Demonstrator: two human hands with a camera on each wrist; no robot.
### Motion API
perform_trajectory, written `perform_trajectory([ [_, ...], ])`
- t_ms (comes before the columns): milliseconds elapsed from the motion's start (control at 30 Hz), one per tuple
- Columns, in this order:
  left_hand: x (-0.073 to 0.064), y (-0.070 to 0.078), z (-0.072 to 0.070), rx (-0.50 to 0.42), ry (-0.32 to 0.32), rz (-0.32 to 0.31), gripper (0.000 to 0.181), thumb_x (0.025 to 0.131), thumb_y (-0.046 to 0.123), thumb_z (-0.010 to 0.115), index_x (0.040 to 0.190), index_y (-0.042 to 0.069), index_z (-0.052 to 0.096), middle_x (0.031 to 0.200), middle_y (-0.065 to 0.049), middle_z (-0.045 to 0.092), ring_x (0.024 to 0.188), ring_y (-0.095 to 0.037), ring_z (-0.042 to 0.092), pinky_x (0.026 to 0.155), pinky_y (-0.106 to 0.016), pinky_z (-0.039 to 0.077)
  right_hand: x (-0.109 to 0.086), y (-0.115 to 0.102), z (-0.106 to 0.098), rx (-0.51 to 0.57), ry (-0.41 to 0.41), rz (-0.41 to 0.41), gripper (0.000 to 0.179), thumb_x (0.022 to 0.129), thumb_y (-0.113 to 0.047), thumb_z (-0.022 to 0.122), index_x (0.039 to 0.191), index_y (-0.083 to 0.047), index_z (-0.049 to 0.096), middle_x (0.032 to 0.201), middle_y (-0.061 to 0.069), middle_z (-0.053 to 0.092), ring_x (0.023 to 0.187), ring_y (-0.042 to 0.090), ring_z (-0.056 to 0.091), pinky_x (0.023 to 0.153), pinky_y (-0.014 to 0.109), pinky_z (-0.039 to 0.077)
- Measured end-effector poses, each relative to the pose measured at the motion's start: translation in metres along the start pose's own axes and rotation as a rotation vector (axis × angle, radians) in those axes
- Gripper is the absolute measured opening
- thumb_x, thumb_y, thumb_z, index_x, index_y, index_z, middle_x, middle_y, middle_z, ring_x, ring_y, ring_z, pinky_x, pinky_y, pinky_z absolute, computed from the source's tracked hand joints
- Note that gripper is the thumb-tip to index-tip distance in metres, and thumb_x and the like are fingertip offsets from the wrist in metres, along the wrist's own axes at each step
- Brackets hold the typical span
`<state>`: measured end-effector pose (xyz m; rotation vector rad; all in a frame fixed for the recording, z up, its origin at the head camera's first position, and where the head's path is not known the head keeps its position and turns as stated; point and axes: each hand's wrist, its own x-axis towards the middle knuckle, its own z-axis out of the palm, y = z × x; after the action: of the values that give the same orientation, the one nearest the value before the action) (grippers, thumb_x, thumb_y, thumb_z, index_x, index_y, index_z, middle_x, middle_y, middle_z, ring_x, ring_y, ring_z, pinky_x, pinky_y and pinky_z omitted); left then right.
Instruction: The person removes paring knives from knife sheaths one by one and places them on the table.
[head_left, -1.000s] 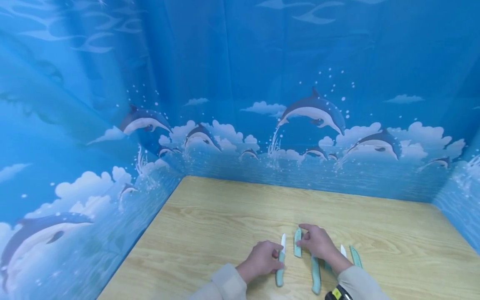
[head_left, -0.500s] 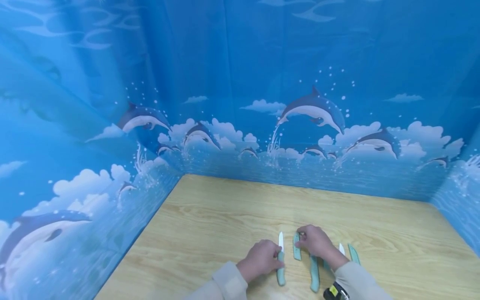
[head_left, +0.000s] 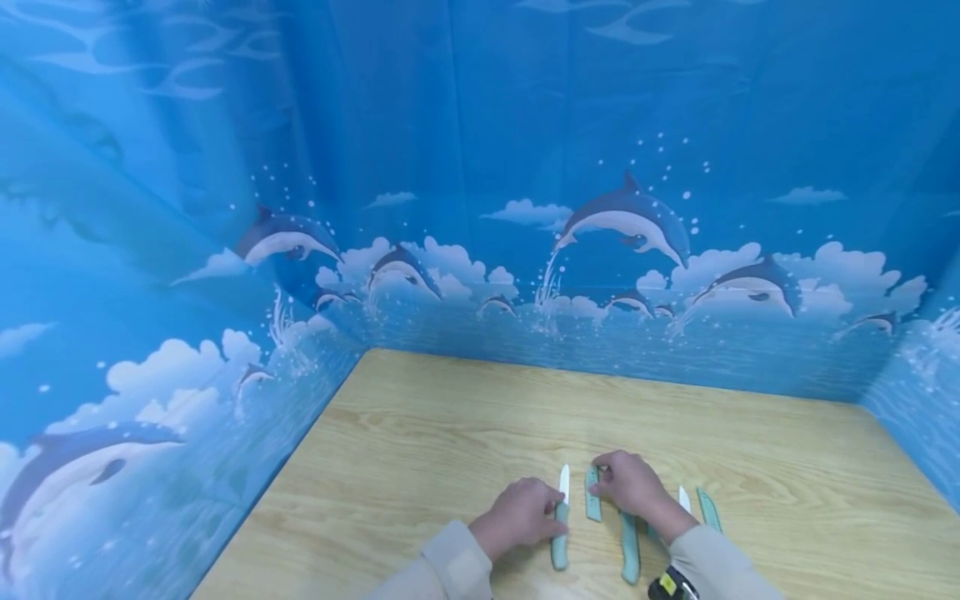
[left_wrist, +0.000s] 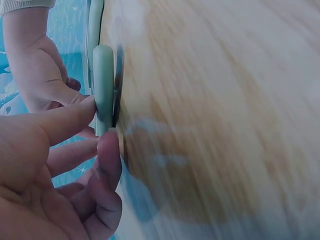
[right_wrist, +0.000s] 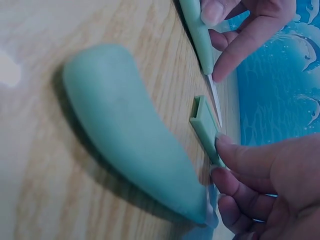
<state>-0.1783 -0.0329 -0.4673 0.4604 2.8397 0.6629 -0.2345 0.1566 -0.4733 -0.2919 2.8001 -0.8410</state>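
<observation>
My left hand (head_left: 519, 515) holds a small paring knife between thumb and fingers. Its pale green handle (head_left: 560, 548) points toward me and its bare white blade (head_left: 565, 480) points away. To its right, my right hand (head_left: 636, 485) pinches a flat green knife sheath (head_left: 593, 497) by its far part. The sheath's open end (right_wrist: 198, 112) faces me, and a short gap separates it from the knife. Beneath the right hand lies a second knife with a curved green handle (head_left: 630, 552); its front part is hidden by the hand.
Right of the right forearm lie another knife, its white blade (head_left: 684, 499) showing, and a second green sheath (head_left: 708, 509). The wood-grain table (head_left: 465, 417) meets a blue dolphin-print curtain (head_left: 480, 208) at the back and sides. A dark watch (head_left: 671, 583) sits on the right wrist.
The right hand and the sheath have shifted slightly toward me. The left hand keeps its grip on the knife, which has turned only a little.
</observation>
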Motion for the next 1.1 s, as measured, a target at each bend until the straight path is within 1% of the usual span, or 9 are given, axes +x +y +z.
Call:
perform_trajectory([
  [167, -0.0012, -0.0008, -0.0013, 0.004, 0.015, 0.024, 0.043, 0.082, 0.031, 0.078, 0.12, 0.015, 0.068, 0.062, 0.011, 0.048, 0.054, -0.005, 0.04, 0.049, -0.017, 0.037, -0.0004, 0.0008, -0.0006, 0.005, 0.005, -0.005, 0.047, 0.082, -0.013, 0.076, 0.122, 0.007, 0.06, 0.074, 0.0, 0.058, 0.061, 0.013, 0.053, 0.053, 0.027, 0.048],
  [233, -0.001, -0.0011, -0.0016, -0.012, 0.017, 0.026, 0.043, 0.082, 0.031, 0.078, 0.12, 0.015, 0.068, 0.062, 0.011, 0.048, 0.054, -0.005, 0.04, 0.049, -0.017, 0.037, -0.0001, 0.0017, -0.0009, 0.007, 0.008, -0.011, 0.047, 0.082, -0.013, 0.076, 0.121, 0.007, 0.06, 0.074, 0.0, 0.058, 0.062, 0.013, 0.053, 0.054, 0.027, 0.048],
  [300, -0.0009, -0.0015, -0.0015, -0.049, 0.012, 0.017, 0.043, 0.082, 0.029, 0.077, 0.121, 0.014, 0.067, 0.06, 0.01, 0.049, 0.052, -0.005, 0.04, 0.048, -0.017, 0.038, 0.0001, 0.0028, -0.001, 0.015, 0.006, -0.016, 0.048, 0.082, -0.014, 0.076, 0.122, 0.008, 0.059, 0.074, 0.0, 0.059, 0.061, 0.013, 0.053, 0.053, 0.027, 0.048],
  [400, -0.0017, -0.0018, -0.0003, -0.111, -0.005, -0.009, 0.044, 0.083, 0.026, 0.077, 0.123, 0.012, 0.066, 0.056, 0.008, 0.05, 0.047, -0.005, 0.04, 0.045, -0.017, 0.038, -0.0005, 0.0047, -0.001, 0.027, 0.008, 0.002, 0.05, 0.083, -0.015, 0.075, 0.124, 0.007, 0.058, 0.073, 0.0, 0.058, 0.058, 0.013, 0.052, 0.051, 0.026, 0.047],
  [500, -0.0032, -0.0016, 0.0003, -0.151, -0.018, -0.03, 0.045, 0.083, 0.024, 0.077, 0.124, 0.011, 0.064, 0.053, 0.007, 0.051, 0.042, -0.006, 0.041, 0.041, -0.017, 0.039, -0.0019, 0.0061, -0.0007, 0.04, 0.013, 0.019, 0.052, 0.084, -0.016, 0.075, 0.127, 0.006, 0.056, 0.071, 0.0, 0.056, 0.055, 0.013, 0.05, 0.048, 0.025, 0.045],
  [667, -0.0038, -0.0024, 0.0008, -0.151, -0.017, -0.03, 0.046, 0.082, 0.023, 0.077, 0.125, 0.01, 0.064, 0.054, 0.008, 0.051, 0.043, -0.006, 0.042, 0.041, -0.017, 0.039, -0.0031, 0.0061, 0.0003, 0.036, 0.028, 0.004, 0.049, 0.083, -0.015, 0.075, 0.125, 0.005, 0.058, 0.072, -0.001, 0.056, 0.057, 0.013, 0.05, 0.048, 0.024, 0.045],
  [767, -0.0026, -0.0036, 0.0018, -0.144, -0.012, -0.02, 0.046, 0.082, 0.024, 0.077, 0.125, 0.011, 0.064, 0.052, 0.008, 0.049, 0.041, -0.005, 0.039, 0.039, -0.015, 0.036, -0.0022, 0.0063, 0.0009, 0.023, 0.03, -0.002, 0.046, 0.083, -0.015, 0.075, 0.123, 0.004, 0.06, 0.074, -0.001, 0.056, 0.06, 0.013, 0.051, 0.05, 0.024, 0.045],
  [900, -0.0015, -0.0038, 0.003, -0.15, -0.011, -0.017, 0.045, 0.084, 0.025, 0.076, 0.125, 0.011, 0.064, 0.049, 0.008, 0.046, 0.039, -0.005, 0.035, 0.037, -0.015, 0.03, -0.0011, 0.0069, 0.0008, 0.023, 0.021, 0.013, 0.045, 0.083, -0.014, 0.075, 0.123, 0.004, 0.061, 0.074, 0.0, 0.055, 0.061, 0.013, 0.051, 0.05, 0.024, 0.045],
  [1100, -0.0022, -0.001, 0.0026, -0.154, -0.016, -0.034, 0.042, 0.086, 0.026, 0.074, 0.124, 0.011, 0.064, 0.049, 0.007, 0.047, 0.04, -0.005, 0.035, 0.037, -0.014, 0.031, -0.0023, 0.0067, -0.0001, 0.045, -0.003, 0.011, 0.046, 0.086, -0.015, 0.073, 0.125, 0.004, 0.059, 0.077, -0.001, 0.057, 0.061, 0.013, 0.053, 0.051, 0.026, 0.048],
])
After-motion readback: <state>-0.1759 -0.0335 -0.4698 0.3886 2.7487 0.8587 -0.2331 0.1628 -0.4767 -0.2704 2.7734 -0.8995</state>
